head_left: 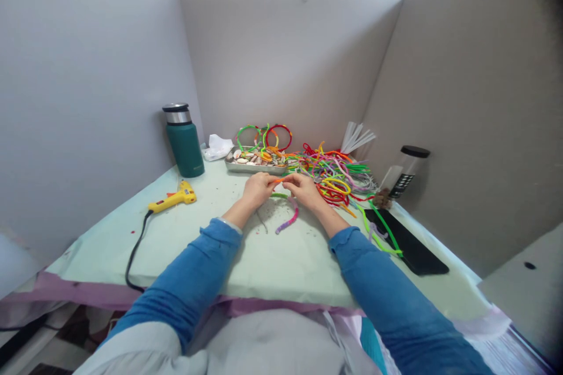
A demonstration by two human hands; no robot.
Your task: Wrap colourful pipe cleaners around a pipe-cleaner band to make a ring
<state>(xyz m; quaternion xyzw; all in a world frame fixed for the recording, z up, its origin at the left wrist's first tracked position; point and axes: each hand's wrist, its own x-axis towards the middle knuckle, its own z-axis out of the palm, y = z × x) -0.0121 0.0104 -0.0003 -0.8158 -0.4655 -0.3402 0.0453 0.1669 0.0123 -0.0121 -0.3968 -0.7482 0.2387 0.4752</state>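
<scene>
My left hand [258,188] and my right hand [304,190] meet over the middle of the pale green table cover [281,258]. Both pinch a curved hoop wrapped in fuzzy pipe cleaner [288,214]; its orange part shows between my fingertips, and green and purple parts hang below my right hand. A heap of coloured pipe cleaners [336,176] lies just right of my right hand. Blue sleeves cover both forearms.
A metal tray [246,167] holds shells, with finished coloured rings [264,136] leaning behind it. A green flask [185,140] and a yellow glue gun [172,199] with black cord are at the left. A clear jar [402,176], a black flat object [409,246] and white sticks [356,137] are at the right.
</scene>
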